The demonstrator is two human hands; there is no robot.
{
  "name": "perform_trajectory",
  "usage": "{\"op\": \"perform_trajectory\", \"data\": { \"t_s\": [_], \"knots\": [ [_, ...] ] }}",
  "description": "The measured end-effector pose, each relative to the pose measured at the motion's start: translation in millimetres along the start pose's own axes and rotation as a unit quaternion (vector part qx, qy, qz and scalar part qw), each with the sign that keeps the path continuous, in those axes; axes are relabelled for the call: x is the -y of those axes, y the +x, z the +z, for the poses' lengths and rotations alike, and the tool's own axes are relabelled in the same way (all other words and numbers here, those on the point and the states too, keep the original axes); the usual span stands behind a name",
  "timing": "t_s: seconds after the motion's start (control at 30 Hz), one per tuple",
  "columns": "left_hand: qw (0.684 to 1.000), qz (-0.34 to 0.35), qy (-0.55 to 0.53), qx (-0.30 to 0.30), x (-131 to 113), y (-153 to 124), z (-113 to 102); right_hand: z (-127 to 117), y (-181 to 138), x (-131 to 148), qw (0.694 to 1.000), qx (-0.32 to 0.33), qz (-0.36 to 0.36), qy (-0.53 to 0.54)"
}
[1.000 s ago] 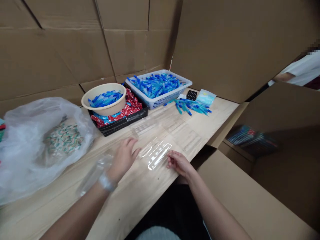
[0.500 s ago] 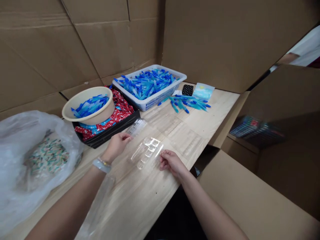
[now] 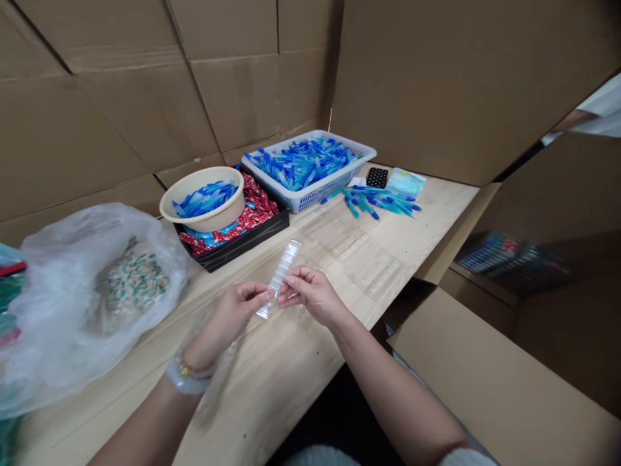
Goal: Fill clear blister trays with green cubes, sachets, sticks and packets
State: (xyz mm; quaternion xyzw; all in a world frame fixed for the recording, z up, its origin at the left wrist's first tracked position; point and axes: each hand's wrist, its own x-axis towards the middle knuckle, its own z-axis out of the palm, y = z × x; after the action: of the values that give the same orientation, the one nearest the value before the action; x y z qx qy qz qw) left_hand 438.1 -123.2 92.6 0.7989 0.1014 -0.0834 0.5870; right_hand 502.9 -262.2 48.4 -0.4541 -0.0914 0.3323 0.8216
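A narrow, clear plastic strip with segments (image 3: 285, 264) is held tilted above the wooden table, its far end pointing away from me. My left hand (image 3: 239, 312) pinches it near the lower end between thumb and fingers. At its right side is my right hand (image 3: 310, 294), fingers bent and thumb closed against the strip's edge. The fingertips of both hands nearly meet there, and part of the strip is covered by them. Clear plastic film (image 3: 220, 369) lies on the table beneath my left wrist, its outline faint.
A cream basin (image 3: 169, 210) of blue pieces rests on a black box (image 3: 247, 239) of red-and-blue packets. Behind stands a white basket (image 3: 310, 196) of blue pens. Loose pens (image 3: 383, 202) lie at right. A plastic bag (image 3: 63, 259) sits left; an open carton (image 3: 485, 362) stands right.
Both hands have come together, my left moving right and toward me, my right slightly left. The clear plastic that lay flat between them now shows as a narrow strip in both hands. The view has shifted left.
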Motion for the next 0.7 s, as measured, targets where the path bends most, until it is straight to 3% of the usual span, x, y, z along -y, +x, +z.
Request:
{"op": "perform_trajectory", "data": {
  "t_s": [0.3,0.43,0.53,0.7],
  "knots": [
    [0.998,-0.008,-0.006,-0.063,7.2,-27.0,-7.9,13.3,-22.9,-0.3,0.996,-0.069,0.014,-0.06],
    [0.996,0.033,0.02,-0.082,10.4,-33.5,-3.9,16.4,-34.1,-2.6,0.996,-0.042,0.016,-0.074],
    [0.997,0.075,0.022,-0.026,8.5,-31.6,1.1,25.0,-40.1,0.6,0.996,0.015,0.002,-0.082],
    [0.993,0.063,-0.055,0.087,23.0,-28.0,3.6,38.8,-44.2,7.1,0.994,0.06,-0.028,-0.086]
  ]
}}
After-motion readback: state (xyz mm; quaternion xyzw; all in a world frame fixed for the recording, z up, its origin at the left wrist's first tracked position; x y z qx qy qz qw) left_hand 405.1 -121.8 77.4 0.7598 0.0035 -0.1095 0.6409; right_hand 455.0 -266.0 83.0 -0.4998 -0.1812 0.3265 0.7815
